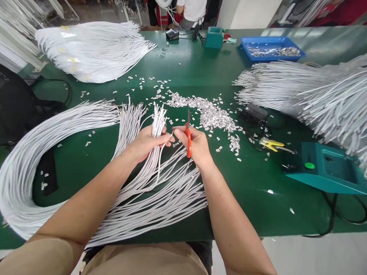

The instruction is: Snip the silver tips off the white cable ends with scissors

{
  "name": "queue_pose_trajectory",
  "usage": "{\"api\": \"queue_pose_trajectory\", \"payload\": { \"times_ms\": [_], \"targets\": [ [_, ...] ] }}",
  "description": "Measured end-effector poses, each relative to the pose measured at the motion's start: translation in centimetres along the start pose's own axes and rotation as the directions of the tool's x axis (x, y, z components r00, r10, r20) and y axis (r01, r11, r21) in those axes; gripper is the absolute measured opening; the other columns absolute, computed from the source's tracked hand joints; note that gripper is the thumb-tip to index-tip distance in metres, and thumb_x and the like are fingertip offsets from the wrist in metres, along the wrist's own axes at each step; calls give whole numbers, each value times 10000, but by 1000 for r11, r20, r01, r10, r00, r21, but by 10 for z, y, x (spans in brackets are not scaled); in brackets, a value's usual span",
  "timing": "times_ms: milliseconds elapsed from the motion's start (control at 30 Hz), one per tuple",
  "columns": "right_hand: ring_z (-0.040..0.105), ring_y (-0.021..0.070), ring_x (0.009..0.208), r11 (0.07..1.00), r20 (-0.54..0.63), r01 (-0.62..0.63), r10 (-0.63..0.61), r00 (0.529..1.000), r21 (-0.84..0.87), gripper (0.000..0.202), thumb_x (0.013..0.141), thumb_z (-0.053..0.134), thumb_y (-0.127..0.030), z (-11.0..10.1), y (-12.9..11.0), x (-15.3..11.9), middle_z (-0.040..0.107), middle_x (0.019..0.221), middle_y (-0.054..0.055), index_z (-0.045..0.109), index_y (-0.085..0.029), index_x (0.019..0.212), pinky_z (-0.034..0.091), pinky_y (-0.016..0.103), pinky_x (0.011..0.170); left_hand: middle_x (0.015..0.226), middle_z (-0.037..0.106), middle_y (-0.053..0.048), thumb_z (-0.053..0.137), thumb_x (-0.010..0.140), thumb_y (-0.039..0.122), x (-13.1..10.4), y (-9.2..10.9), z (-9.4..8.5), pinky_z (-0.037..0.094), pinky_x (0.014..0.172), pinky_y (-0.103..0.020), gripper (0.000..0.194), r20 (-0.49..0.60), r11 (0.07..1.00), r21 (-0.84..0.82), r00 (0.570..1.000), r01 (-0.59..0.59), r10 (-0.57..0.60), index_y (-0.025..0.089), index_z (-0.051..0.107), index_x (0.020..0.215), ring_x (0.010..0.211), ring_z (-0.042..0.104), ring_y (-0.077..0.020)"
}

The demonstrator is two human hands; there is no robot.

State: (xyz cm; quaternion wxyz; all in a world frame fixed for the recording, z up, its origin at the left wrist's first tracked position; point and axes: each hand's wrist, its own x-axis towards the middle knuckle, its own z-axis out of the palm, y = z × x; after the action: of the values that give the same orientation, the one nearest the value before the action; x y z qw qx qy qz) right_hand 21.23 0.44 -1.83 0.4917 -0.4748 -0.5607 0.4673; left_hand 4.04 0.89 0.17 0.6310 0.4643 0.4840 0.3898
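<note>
My left hand (148, 143) is closed around a bunch of white cables (158, 126), their cut ends pointing up and away from me. One cable is bent out from the bunch, its tip between my two hands. My right hand (198, 144) holds scissors (188, 141) with orange handles, the dark blades pointing away from me. The right thumb and forefinger are close to the single cable's tip; whether they pinch it is too small to tell. More white cables (164, 206) run under my forearms and curve round to the left. Small silvery-white scraps (212, 114) lie heaped just beyond my hands.
A teal machine (326, 167) with a green button stands at right, near yellow-handled pliers (272, 144). Big white cable bundles lie at far left (89, 50) and right (275, 85). A blue tray (252, 55) holds scraps at the back. Beyond the table is another person (192, 6).
</note>
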Motion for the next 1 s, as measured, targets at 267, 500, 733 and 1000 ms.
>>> {"api": "queue_pose_trajectory", "payload": {
  "times_ms": [267,500,733,1000],
  "targets": [
    [520,124,624,989,-327,-92,125,937,114,229,695,714,-404,-14,-2,4,601,641,-20,661,-185,655,458,299,692,1023,668,-69,779,721,314,-1,3,-6,496,794,-329,287,47,988,145,998,45,-52,185,723,972,855,617,-167],
    [566,159,697,998,-424,24,2,906,57,231,727,671,-416,-19,-6,5,627,684,3,668,-188,689,459,309,700,894,715,-66,853,646,277,0,-1,-9,524,830,-353,405,24,992,120,999,36,-40,161,696,1001,801,667,-174],
    [585,141,692,984,-131,-100,120,984,149,185,705,689,-365,-5,-10,-1,692,734,8,749,-193,736,465,298,709,924,739,-84,821,690,335,-2,-2,-6,518,814,-333,297,57,995,98,998,27,-33,162,715,906,844,679,-185],
    [486,103,592,950,-11,-190,199,980,246,223,680,744,-405,-6,-7,0,591,626,-19,754,-187,728,400,257,592,740,666,-16,830,640,262,0,-4,-2,445,672,-287,231,-37,993,120,999,0,4,170,666,773,682,603,-147]
  ]
}}
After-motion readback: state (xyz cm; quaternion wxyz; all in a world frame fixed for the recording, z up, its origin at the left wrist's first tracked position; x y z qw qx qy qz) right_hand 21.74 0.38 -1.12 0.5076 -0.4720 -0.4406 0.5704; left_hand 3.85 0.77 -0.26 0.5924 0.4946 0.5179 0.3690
